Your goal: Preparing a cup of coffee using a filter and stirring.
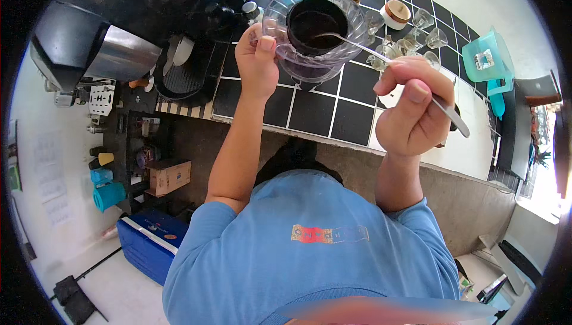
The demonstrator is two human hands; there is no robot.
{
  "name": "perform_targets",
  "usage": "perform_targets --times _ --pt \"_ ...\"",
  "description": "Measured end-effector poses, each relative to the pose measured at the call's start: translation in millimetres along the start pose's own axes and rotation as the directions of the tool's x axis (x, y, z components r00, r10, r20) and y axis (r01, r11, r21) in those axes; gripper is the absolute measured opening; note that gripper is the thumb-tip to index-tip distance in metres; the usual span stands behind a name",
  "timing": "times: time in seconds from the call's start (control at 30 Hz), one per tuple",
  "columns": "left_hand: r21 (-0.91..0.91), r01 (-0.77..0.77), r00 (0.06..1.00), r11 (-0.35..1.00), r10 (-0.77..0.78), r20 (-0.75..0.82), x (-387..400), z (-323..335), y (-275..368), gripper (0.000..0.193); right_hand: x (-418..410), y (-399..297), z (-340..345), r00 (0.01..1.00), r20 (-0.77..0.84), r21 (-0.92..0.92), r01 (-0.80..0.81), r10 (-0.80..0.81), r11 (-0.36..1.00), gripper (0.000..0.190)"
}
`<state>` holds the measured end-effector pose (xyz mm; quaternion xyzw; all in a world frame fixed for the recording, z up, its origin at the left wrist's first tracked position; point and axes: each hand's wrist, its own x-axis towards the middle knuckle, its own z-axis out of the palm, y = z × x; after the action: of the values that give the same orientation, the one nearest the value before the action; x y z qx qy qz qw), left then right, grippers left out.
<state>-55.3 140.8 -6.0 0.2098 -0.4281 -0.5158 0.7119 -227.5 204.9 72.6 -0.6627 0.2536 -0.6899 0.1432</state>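
Note:
My left hand (258, 63) grips the near left rim of a clear ribbed dish (276, 14), thumb on top. Inside the dish sits a round black cup (318, 10) with dark contents that I cannot make out. Between the thumb and fingers of my right hand (415, 106) is a metal spoon (364, 49). Its handle end sticks out past the palm, and its far end dips into the black cup. A dark shape shows beneath the dish, partly hidden by it.
Several small clear glasses (422, 19) and a lidded white jar (395, 14) stand on the black-tiled counter (353, 117). A turquoise pitcher (482, 61) is at right. To the left are a black ridged pan (187, 74) and a steel-fronted appliance (125, 52). A blue cooler (147, 244) rests on the floor.

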Motion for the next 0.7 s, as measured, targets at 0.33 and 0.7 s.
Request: perform_targets --times 0.33,0.7 --pt "0.068 0.014 1.0 0.998 -0.015 0.001 0 -2 -1 0.028 -4 1 8 0.997 -0.011 -0.08 -0.073 0.072 0.994 0.01" --pt "0.047 0.047 0.991 0.998 -0.053 0.121 3 -4 4 0.032 -10 -6 18 0.989 -0.061 -0.122 -0.142 0.135 0.982 0.014"
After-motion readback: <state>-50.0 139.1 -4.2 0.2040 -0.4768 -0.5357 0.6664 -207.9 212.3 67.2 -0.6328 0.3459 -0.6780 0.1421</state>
